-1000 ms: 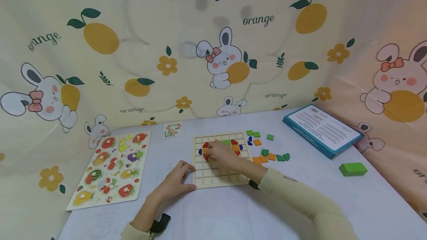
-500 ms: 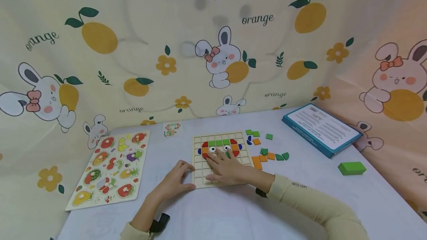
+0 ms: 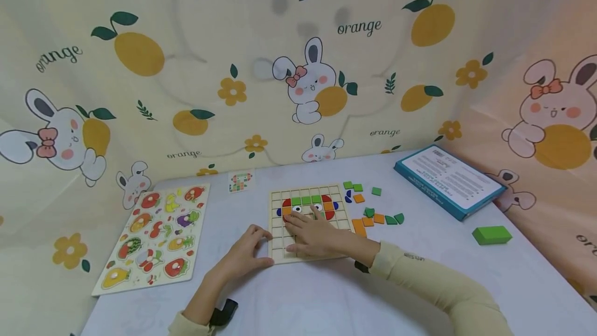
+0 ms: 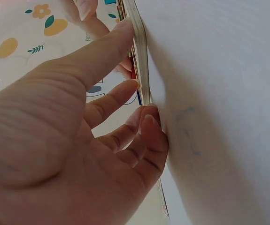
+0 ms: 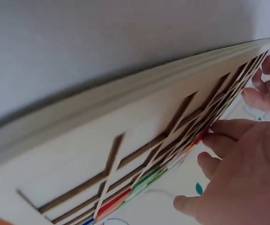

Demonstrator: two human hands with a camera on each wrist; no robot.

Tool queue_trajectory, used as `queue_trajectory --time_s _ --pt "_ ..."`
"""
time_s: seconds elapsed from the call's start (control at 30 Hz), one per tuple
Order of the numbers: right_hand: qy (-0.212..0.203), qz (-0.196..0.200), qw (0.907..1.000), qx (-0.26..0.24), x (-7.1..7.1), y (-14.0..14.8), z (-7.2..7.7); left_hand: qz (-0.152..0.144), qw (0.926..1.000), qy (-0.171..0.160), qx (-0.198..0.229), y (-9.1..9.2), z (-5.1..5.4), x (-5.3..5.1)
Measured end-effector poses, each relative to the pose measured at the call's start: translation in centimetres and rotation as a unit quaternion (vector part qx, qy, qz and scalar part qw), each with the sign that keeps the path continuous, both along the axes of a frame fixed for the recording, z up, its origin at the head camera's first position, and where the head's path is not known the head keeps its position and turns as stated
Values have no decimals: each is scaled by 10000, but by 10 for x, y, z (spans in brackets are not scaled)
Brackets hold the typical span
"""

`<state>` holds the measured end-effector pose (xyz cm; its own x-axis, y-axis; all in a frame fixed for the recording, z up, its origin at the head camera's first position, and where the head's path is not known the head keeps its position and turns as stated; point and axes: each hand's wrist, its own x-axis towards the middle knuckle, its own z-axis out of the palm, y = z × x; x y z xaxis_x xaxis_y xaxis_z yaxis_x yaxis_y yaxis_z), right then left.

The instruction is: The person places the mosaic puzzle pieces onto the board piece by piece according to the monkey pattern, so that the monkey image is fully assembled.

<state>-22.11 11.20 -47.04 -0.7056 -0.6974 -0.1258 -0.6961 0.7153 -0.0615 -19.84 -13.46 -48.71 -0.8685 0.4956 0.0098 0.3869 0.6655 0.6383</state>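
Across the white surface (image 3: 368, 299) lies the gridded wooden board (image 3: 278, 242), beneath the spread fingers of the right hand (image 3: 313, 235), which would best press lightly, seating the mosaic tiles (image 3: 306, 200) near their tips, while the left hand (image 3: 244, 250), thumb and fingers parted against the board's edge, should brace it.

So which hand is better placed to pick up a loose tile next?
Probably the right hand: it lies nearer the loose tiles to the right of the grid board, while the left hand touches its opposite edge.
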Motion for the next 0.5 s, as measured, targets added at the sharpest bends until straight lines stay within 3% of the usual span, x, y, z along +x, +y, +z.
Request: queue_trajectory --time_s 0.23,0.5 --pt "-143 159 9991 -353 -4 4 8 -14 10000 24 18 0 -2 -1" --pt "37 465 9987 -190 -18 8 6 -11 10000 17 35 1 -2 -1"
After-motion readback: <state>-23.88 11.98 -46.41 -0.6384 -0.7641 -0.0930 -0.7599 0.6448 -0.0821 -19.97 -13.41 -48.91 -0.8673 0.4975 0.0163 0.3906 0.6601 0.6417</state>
